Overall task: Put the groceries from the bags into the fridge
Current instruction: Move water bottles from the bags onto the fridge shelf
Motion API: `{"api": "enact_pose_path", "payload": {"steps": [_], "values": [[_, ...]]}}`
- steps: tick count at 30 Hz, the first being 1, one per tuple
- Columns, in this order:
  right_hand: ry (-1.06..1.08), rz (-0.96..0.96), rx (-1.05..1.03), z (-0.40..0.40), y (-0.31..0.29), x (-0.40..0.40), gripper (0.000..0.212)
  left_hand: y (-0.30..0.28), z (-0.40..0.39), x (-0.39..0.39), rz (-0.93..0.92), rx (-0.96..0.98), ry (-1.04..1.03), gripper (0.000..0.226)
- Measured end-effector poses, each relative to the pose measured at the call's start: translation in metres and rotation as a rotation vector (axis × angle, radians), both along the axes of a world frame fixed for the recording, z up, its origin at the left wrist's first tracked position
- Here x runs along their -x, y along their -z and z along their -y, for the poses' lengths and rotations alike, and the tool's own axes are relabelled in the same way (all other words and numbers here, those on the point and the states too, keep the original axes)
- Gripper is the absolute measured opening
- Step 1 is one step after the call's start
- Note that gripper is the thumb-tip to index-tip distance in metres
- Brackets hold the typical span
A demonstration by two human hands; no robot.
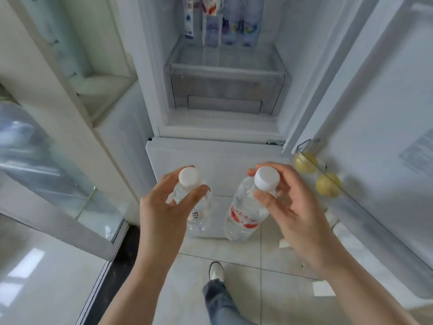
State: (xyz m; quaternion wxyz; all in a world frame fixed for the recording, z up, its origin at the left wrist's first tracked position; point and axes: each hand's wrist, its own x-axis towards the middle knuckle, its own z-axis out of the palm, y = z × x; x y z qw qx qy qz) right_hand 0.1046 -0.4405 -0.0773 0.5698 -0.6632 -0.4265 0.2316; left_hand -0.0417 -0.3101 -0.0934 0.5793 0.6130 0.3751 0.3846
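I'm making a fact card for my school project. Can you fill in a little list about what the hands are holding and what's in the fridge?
left hand: grips the left water bottle near its white cap
right hand: grips the right water bottle, which has a red label, near its white cap
fridge: open
shelf items: cartons and bottles standing in a row at the back
clear drawer: below that row, closed
right door bin: two yellow fruits
floor: pale tiles, one shoe visible

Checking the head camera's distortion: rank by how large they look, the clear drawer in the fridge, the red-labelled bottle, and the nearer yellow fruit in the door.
1. Clear drawer
2. Red-labelled bottle, though nearness inflates it
3. Yellow fruit
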Motion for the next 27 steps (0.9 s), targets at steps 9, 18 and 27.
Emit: {"api": "enact_pose_path", "payload": {"steps": [9,18,27], "values": [[0.156,0.085,-0.11,-0.095,-0.028,-0.09,0.024,-0.032,-0.105,-0.099,0.085,-0.124,-0.012,0.026],[0.245,0.137,-0.311,-0.195,-0.077,-0.175,0.03,-0.092,-0.199,-0.197,0.202,-0.236,-0.031,0.022],[0.274,0.207,-0.411,-0.278,-0.122,-0.234,0.033,-0.146,-0.278,-0.265,0.305,-0.299,0.037,0.017]]}}
